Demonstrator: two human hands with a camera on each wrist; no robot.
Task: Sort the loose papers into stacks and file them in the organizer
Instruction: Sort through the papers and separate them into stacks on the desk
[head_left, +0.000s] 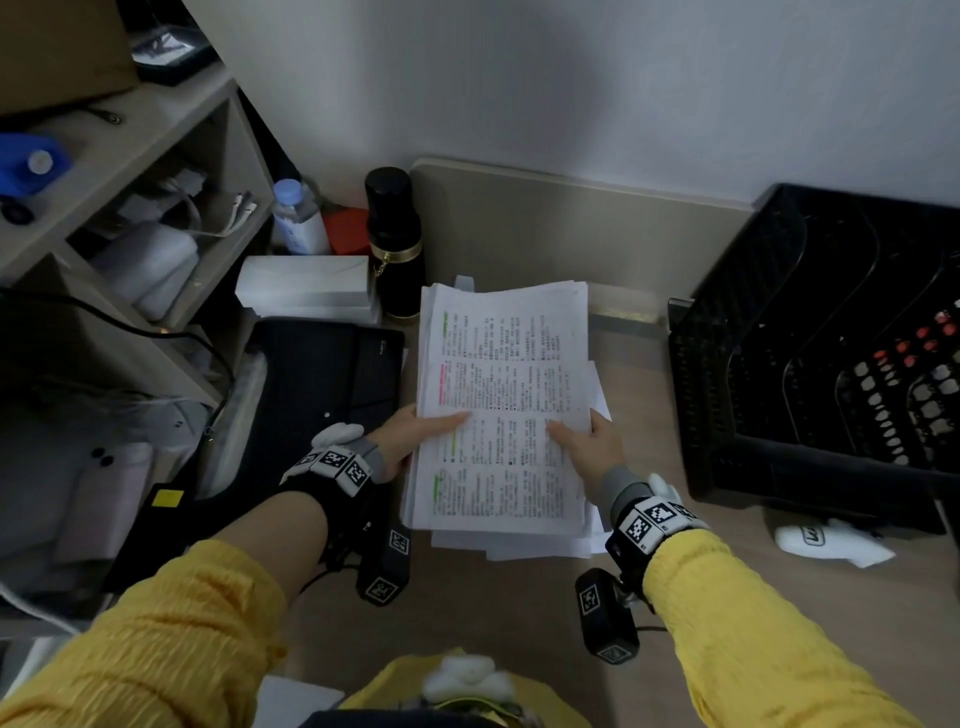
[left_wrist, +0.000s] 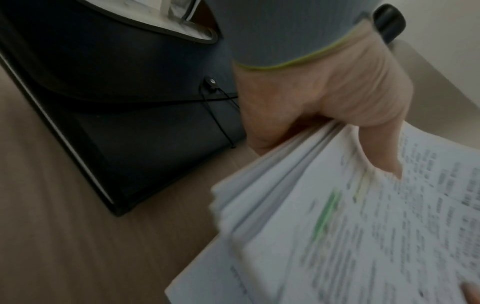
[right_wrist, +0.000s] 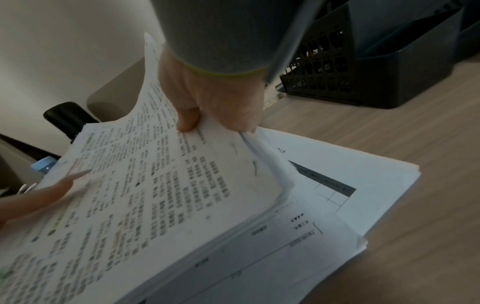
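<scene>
A thick stack of printed papers (head_left: 501, 395) with green and pink highlights is lifted above the wooden desk. My left hand (head_left: 415, 431) grips its left edge, thumb on top (left_wrist: 381, 152), fingers underneath. My right hand (head_left: 587, 441) pinches the right edge, thumb on the top sheet (right_wrist: 187, 121). More loose sheets (right_wrist: 350, 185), some with printed tables, lie flat on the desk beneath. The black mesh organizer (head_left: 821, 332) with curved dividers stands at the right.
A black expanding folder (head_left: 322, 374) lies left of the papers, also in the left wrist view (left_wrist: 145, 123). A black flask (head_left: 395, 244), a water bottle (head_left: 298, 215) and white boxes (head_left: 306, 286) stand behind. Shelves (head_left: 104, 208) rise at left. A white object (head_left: 826, 540) lies before the organizer.
</scene>
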